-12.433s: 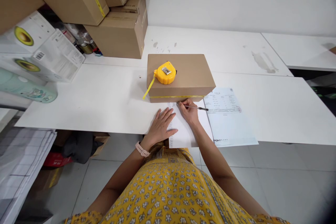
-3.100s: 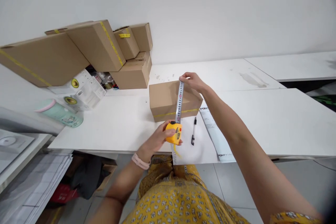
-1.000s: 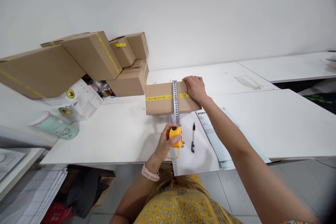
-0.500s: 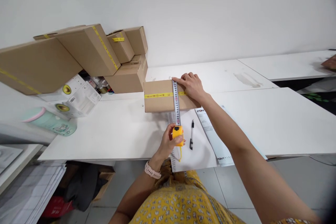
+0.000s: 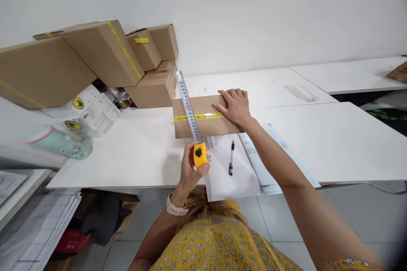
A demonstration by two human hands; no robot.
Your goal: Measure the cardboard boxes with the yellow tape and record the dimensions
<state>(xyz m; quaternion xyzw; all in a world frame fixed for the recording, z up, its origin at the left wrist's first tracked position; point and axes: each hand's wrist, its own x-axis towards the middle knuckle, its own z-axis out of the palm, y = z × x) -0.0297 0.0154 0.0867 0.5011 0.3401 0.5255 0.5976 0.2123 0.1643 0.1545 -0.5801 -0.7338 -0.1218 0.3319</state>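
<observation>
My left hand [image 5: 190, 171] is closed round a yellow tape measure [image 5: 201, 155]. Its metal blade [image 5: 187, 106] is pulled out and slants up to the left, above a taped cardboard box [image 5: 203, 126], with its far end past the box's back edge. Spread over the right part of that box, my right hand [image 5: 235, 106] rests with fingers apart, its fingertips at the far edge. Close to the box's near side lie a spiral notebook [image 5: 235, 184] and a black-capped pen [image 5: 231, 159] on its page.
Several cardboard boxes [image 5: 101, 51] are stacked at the back left against the wall. Below them are white avocado-print boxes [image 5: 92, 112] and a mint tumbler [image 5: 60, 142]. A pale blue printed folder [image 5: 276, 156] lies right of the notebook on the white table [image 5: 343, 148].
The tape measure has swung left and up in my left hand, its blade now slanting. My right hand has let go of the blade's end and rests on the box.
</observation>
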